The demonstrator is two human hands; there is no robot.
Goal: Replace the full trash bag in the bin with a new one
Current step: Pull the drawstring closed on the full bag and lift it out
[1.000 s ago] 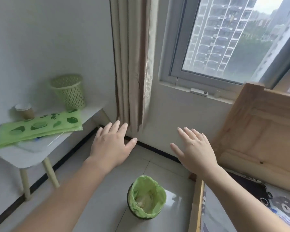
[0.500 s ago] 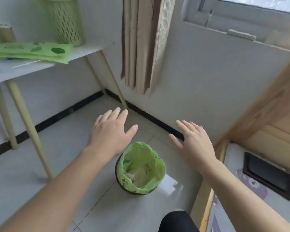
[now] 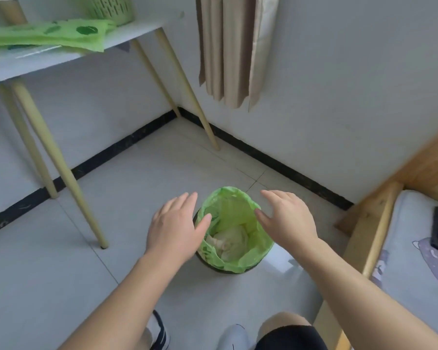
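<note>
Hands poised over the bin — nothing gripped.

I hold my left hand [image 3: 175, 229] and right hand [image 3: 287, 221] either side of the small dark round bin [image 3: 208, 263] on the tiled floor, fingers straight and relaxed, flanking the thin green plastic trash bag [image 3: 234, 210] — placed, I judge, to gather its folded-over rim from both sides.
</note>
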